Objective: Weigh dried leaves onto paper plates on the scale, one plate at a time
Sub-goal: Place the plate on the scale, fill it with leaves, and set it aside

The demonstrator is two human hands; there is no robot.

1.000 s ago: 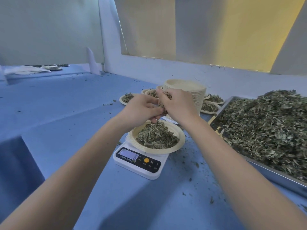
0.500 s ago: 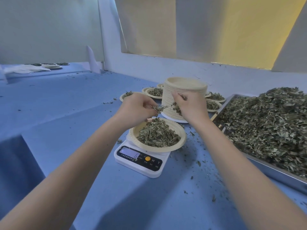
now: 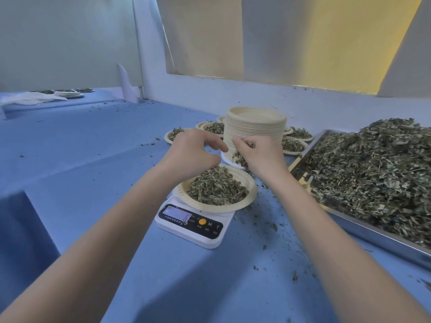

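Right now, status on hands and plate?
Right hand holds a clump of leaves above the plate; left hand hovers empty. Plate sits heaped on scale. Nothing obstructing.

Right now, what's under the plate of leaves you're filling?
The paper plate sits on the white scale. Its display and buttons show in front; the weighing platform itself is covered by the plate. The right hand holds leaves above it.
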